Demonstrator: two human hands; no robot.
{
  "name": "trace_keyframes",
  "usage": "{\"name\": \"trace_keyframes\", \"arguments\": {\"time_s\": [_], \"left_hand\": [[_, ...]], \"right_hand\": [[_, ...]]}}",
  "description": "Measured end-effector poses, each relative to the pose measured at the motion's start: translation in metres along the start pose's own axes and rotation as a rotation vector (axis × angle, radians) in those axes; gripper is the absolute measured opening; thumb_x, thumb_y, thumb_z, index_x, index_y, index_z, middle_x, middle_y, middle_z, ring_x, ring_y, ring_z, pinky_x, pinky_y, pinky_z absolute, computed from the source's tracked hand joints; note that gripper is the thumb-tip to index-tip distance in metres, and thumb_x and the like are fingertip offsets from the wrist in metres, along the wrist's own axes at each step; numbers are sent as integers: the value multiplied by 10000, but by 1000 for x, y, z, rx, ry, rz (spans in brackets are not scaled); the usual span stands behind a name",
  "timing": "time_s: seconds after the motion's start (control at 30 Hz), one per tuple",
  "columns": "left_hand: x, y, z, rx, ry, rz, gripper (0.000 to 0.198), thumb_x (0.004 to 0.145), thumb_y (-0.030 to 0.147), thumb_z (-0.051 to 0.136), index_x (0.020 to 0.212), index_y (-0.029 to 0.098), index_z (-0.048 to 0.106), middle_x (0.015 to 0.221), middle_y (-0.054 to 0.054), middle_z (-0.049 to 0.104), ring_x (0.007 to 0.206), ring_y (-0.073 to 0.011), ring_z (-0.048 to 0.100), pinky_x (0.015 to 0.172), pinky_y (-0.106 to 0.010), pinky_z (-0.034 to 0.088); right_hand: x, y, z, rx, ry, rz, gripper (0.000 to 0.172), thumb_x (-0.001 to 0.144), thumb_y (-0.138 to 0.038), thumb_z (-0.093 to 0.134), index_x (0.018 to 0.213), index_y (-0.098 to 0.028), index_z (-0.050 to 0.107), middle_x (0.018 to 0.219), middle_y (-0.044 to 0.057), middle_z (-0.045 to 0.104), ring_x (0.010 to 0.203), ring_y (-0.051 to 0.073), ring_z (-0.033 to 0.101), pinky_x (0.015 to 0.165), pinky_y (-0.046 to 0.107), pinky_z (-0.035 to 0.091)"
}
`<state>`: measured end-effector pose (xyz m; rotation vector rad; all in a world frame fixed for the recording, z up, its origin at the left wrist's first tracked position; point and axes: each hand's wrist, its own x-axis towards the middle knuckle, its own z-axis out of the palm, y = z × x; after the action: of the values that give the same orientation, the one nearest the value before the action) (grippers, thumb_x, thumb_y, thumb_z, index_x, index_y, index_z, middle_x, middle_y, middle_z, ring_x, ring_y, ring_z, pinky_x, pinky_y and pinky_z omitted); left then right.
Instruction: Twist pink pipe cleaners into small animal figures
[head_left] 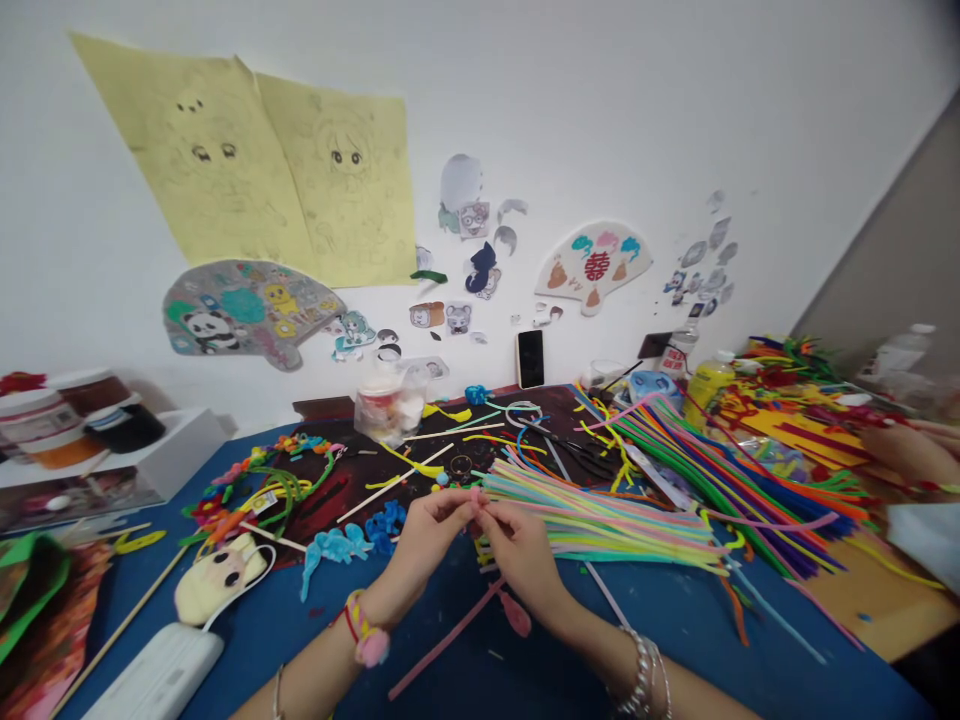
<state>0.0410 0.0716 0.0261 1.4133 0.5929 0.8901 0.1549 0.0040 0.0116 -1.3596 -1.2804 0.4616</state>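
Two hands work close together over the blue table (675, 630), the left hand (424, 540) and the right hand (521, 560) meeting at the fingertips. The fingers (457, 508) of both are pinched together on a pink chenille stem (446, 640), whose long tail droops toward the near side of the table (a small pink end also shows below the right hand, though how it joins is hidden). Just right of the hands lies a loose bundle of pastel chenille stems (592, 525), with a heap of brighter stems (739, 490) farther right. A pair of scissors (574, 450) sits behind the bundle. The drooping tail looks like the main risk: a sweep of the right forearm could snag it and drag the pastel bundle askew. The fuzzy surface could also let the pinch slip, and a bare wire end could prick a finger or catch the bracelet (367, 625) on the left wrist.
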Motion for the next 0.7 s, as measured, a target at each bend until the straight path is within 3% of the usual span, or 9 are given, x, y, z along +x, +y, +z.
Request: {"name": "trace_keyframes", "arguments": {"time_s": [0.2,0.27,0.37,0.43,0.57,0.7], "left_hand": [[4,-4,-8,-74,32,-73,240,689,324,701,835,134,702,810,-73,681,752,-175,602,718,-257,456],[5,-3,-11,-108,40,-90,262,689,323,703,866,130,695,806,-72,681,753,-170,604,734,-260,455],[6,1,-13,-113,31,-67,255,701,324,696,857,122,692,798,-74,680,757,-164,603,747,-253,451],[6,5,-14,-102,25,-45,236,709,317,691,835,118,692,777,-74,679,737,-158,601,726,-242,450],[6,14,-14,-113,30,-50,232,685,304,711,835,128,690,762,-68,683,690,-156,600,693,-246,454],[7,20,-15,-87,5,-51,165,700,289,690,764,137,683,712,-54,671,683,-155,598,689,-242,451]], "right_hand": [[6,3,-10,-50,-255,-68,363,887,-296,399,694,-162,675,630,-1,639,595,142,577,551,229,418],[2,4,-11,-139,-419,-199,322,886,-304,417,769,-176,687,672,1,652,631,140,588,592,232,434],[-9,6,-5,-312,-683,-514,193,807,-328,573,900,-194,677,874,42,672,862,176,584,775,273,428],[-16,5,2,-429,-780,-661,147,798,-274,591,896,-190,661,897,57,664,942,188,548,839,293,395],[-17,-8,7,-555,-805,-765,140,851,-190,472,865,-176,611,797,52,644,872,185,532,807,299,379],[-7,-25,-8,-546,-648,-653,188,869,-175,383,871,-185,570,776,46,622,729,163,528,667,262,378]]}}
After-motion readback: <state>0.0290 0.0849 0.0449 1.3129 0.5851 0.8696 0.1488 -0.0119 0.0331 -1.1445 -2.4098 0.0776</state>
